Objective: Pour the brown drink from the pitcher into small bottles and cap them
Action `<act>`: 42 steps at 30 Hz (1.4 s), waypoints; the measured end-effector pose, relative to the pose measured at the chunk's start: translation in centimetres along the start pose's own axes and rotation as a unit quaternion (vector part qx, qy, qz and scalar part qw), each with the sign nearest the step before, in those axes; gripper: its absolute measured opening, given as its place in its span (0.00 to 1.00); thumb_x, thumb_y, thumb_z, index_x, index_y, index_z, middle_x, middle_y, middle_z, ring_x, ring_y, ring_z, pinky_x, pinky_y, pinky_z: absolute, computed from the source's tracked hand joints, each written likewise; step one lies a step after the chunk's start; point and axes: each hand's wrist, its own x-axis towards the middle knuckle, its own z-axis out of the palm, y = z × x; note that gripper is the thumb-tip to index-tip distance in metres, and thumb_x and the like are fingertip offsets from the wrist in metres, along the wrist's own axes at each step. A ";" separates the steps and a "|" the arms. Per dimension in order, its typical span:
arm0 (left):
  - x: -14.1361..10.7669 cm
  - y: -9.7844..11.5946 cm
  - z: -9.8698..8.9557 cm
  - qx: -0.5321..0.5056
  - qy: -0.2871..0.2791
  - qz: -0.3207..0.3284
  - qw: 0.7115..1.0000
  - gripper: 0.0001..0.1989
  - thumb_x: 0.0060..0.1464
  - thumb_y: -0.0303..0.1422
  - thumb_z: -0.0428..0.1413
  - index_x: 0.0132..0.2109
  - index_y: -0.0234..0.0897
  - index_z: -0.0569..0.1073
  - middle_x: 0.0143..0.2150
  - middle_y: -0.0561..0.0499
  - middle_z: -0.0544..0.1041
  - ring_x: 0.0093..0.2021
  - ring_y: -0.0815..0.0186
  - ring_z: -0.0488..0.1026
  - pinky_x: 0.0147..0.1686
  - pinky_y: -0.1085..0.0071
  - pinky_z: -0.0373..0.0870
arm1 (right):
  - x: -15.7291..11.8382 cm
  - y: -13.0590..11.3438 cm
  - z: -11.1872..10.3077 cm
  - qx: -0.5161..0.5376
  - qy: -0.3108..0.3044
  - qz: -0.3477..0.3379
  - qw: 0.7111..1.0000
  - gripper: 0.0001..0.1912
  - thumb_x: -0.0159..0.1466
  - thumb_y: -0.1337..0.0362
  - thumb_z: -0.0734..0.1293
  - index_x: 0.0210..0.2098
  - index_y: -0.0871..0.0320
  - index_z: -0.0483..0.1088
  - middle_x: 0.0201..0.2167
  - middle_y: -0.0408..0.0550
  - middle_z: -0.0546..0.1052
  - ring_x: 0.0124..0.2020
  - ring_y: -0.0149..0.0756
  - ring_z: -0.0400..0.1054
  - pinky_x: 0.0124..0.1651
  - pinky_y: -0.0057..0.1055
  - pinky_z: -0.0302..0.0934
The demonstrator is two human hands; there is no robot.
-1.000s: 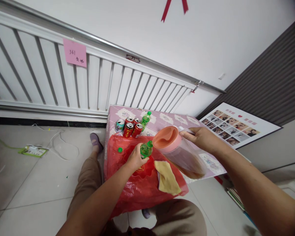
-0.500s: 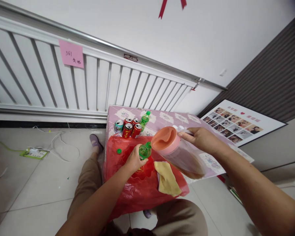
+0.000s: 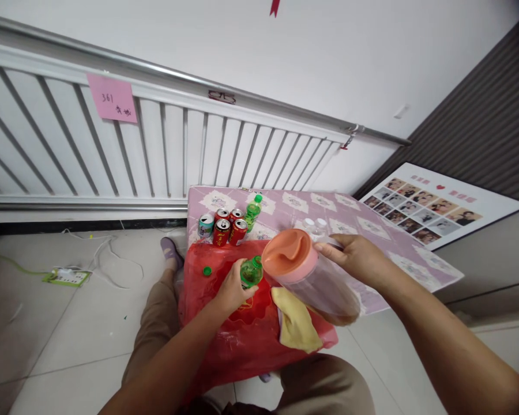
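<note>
My left hand (image 3: 233,291) is wrapped round a green plastic bottle (image 3: 251,271), its uncapped neck leaning right. In my right hand (image 3: 350,253) is the handle of a clear pitcher (image 3: 328,291) with an orange-pink lid (image 3: 288,253). The pitcher is tilted, its lid end touching or very near the bottle's mouth; brownish liquid lies toward its base. I cannot make out a stream between them. A green cap (image 3: 207,271) rests on the red plastic sheet (image 3: 211,340), left of the bottle. Below the pitcher lies a yellow cloth (image 3: 297,323).
Several opened red cans (image 3: 222,232), a teal can (image 3: 206,225) and a capped green bottle (image 3: 253,212) stand at the table's back left. Two white-capped clear bottles (image 3: 315,226) are behind the pitcher. A white radiator (image 3: 233,150) runs along the wall; a photo board (image 3: 432,202) leans at right.
The view has shifted slightly. Both hands keep their holds, and the pitcher's lid still meets the bottle's mouth at about the same tilt.
</note>
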 end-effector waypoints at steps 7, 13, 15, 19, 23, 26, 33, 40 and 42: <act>-0.2 0.7 -0.4 -0.010 -0.009 -0.025 1.000 0.39 0.43 0.26 0.66 0.61 0.38 0.58 0.59 0.40 0.69 0.57 0.55 0.71 0.58 0.54 0.69 | -0.3 3.2 2.0 0.169 0.000 0.013 0.986 0.29 0.50 0.34 0.68 0.21 0.55 0.68 0.20 0.42 0.69 0.23 0.34 0.61 0.27 0.30 0.55; -0.3 1.0 -0.4 -0.017 -0.021 -0.045 0.999 0.40 0.43 0.27 0.65 0.61 0.37 0.57 0.60 0.38 0.68 0.59 0.53 0.69 0.61 0.53 0.66 | 0.2 6.2 3.3 0.303 0.044 0.076 0.949 0.29 0.49 0.37 0.71 0.17 0.55 0.61 0.15 0.36 0.58 0.19 0.27 0.49 0.23 0.27 0.44; -0.4 1.1 -0.4 -0.009 -0.020 -0.051 0.998 0.40 0.42 0.27 0.65 0.61 0.36 0.56 0.60 0.38 0.68 0.59 0.53 0.70 0.61 0.52 0.65 | 1.0 7.2 3.6 0.355 0.077 0.093 0.927 0.30 0.49 0.36 0.71 0.16 0.55 0.59 0.15 0.35 0.55 0.19 0.26 0.46 0.22 0.27 0.42; -0.8 1.3 -0.4 0.006 -0.013 -0.060 0.998 0.39 0.42 0.27 0.65 0.61 0.36 0.57 0.60 0.38 0.69 0.60 0.53 0.69 0.62 0.51 0.64 | 3.1 8.5 4.9 0.463 0.129 0.090 0.872 0.31 0.49 0.36 0.71 0.16 0.55 0.59 0.14 0.35 0.56 0.19 0.26 0.47 0.22 0.28 0.42; -1.4 1.6 -0.4 0.020 -0.003 -0.072 0.997 0.40 0.41 0.28 0.65 0.60 0.36 0.58 0.59 0.38 0.70 0.59 0.52 0.70 0.62 0.51 0.65 | 5.5 8.2 7.3 0.522 0.185 0.068 0.830 0.29 0.47 0.38 0.74 0.16 0.56 0.62 0.15 0.36 0.59 0.20 0.27 0.50 0.24 0.28 0.46; -1.8 1.6 -0.4 0.024 0.001 -0.079 0.997 0.40 0.39 0.28 0.65 0.60 0.36 0.59 0.58 0.38 0.70 0.59 0.51 0.70 0.62 0.51 0.65 | 7.2 7.7 9.9 0.551 0.230 0.057 0.800 0.28 0.48 0.41 0.74 0.16 0.56 0.61 0.15 0.35 0.58 0.21 0.27 0.50 0.25 0.28 0.47; -3.0 1.0 -0.3 0.033 0.001 -0.070 0.997 0.39 0.40 0.27 0.64 0.60 0.38 0.59 0.58 0.40 0.70 0.59 0.52 0.71 0.61 0.51 0.67 | 9.8 8.6 16.3 0.558 0.267 0.075 0.782 0.27 0.52 0.40 0.71 0.18 0.55 0.60 0.16 0.35 0.59 0.22 0.28 0.52 0.27 0.28 0.49; -4.4 0.9 -0.6 0.062 -0.007 -0.063 0.996 0.37 0.40 0.25 0.63 0.59 0.39 0.61 0.58 0.41 0.71 0.58 0.51 0.71 0.59 0.52 0.70 | 9.3 9.6 19.9 0.547 0.284 0.100 0.781 0.27 0.53 0.38 0.69 0.20 0.55 0.62 0.17 0.36 0.62 0.22 0.29 0.54 0.27 0.29 0.52; -4.4 0.7 -0.6 0.064 -0.005 -0.056 0.996 0.38 0.40 0.25 0.63 0.60 0.39 0.61 0.58 0.40 0.71 0.59 0.51 0.71 0.59 0.51 0.69 | 8.9 9.6 20.5 0.543 0.285 0.099 0.784 0.27 0.55 0.38 0.67 0.19 0.54 0.61 0.17 0.36 0.61 0.22 0.29 0.54 0.28 0.29 0.52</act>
